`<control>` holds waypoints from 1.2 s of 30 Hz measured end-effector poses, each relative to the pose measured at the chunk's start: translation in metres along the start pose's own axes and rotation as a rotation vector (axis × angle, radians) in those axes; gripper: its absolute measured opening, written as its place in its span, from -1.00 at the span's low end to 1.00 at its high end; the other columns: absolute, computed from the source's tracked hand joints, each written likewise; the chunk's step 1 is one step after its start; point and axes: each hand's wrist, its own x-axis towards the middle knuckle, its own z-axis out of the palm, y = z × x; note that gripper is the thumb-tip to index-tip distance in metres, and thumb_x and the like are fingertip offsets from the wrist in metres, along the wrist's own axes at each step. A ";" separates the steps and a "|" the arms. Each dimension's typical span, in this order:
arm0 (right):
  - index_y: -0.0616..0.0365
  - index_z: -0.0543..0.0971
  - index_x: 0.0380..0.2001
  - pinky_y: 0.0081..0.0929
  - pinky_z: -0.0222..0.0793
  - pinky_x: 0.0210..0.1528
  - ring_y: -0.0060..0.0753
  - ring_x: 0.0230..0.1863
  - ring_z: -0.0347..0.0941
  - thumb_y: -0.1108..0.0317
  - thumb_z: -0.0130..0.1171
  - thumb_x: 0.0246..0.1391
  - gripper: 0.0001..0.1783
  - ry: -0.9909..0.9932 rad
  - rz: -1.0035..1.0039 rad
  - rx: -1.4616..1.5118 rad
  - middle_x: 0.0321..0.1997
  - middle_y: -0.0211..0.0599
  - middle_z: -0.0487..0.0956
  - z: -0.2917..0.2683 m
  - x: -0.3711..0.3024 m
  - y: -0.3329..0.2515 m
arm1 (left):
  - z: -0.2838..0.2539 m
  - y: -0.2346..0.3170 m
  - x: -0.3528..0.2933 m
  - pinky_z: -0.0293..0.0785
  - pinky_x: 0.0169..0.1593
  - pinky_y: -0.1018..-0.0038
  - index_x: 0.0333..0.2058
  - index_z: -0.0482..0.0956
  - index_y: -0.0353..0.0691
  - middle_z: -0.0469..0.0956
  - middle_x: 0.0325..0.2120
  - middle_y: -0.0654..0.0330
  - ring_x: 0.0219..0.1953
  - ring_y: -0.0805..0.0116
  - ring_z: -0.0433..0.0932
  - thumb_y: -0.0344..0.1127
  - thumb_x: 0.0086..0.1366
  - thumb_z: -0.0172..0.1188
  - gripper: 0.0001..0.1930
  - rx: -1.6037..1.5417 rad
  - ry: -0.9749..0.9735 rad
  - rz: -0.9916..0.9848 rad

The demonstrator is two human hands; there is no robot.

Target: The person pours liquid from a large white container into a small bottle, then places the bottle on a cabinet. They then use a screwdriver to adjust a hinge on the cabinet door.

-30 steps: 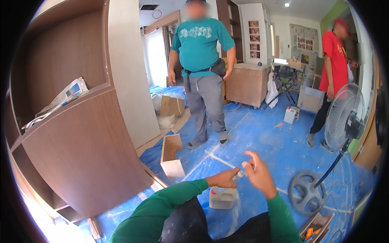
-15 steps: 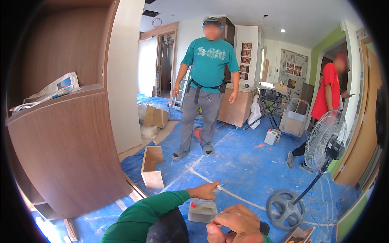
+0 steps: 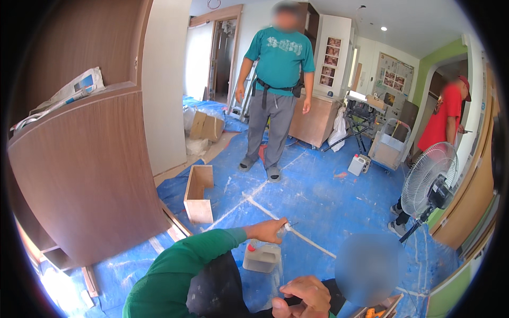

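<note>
My left hand (image 3: 268, 231) reaches out over the blue floor sheet, fingers wrapped round a small clear bottle with a white top (image 3: 288, 227) and a thin dark needle-like tip; most of its body is hidden by the hand. Just below that hand a translucent jerrycan (image 3: 261, 258) with a red cap stands on the sheet. Nearer to me, at the lower edge, my right hand (image 3: 305, 298) is half curled. A gap shows between its thumb and fingers, and I see nothing in it; the palm is hidden.
An open wooden box (image 3: 199, 211) stands left of my reach, beside a brown cabinet (image 3: 90, 180). Ahead stands a person in teal (image 3: 278, 58). On the right are a fan (image 3: 430, 180), its base blurred, and a person in red (image 3: 444, 122). A tool box (image 3: 389, 307) lies lower right.
The view has tilted down, so the room sits higher. My right hand has moved slightly lower, its thumb and fingers further apart. The person in red has turned and shifted right.
</note>
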 end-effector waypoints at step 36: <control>0.32 0.55 -0.47 0.09 0.35 -0.33 0.35 -0.44 0.46 0.06 0.25 0.36 -0.50 -0.289 0.687 -0.480 -0.51 0.23 0.52 -0.002 -0.007 0.307 | -0.001 0.016 -0.004 0.55 -0.14 -0.06 0.23 0.28 -0.22 0.64 -0.26 -0.14 -0.16 -0.24 0.67 -0.18 0.23 0.36 -0.34 0.147 0.044 0.052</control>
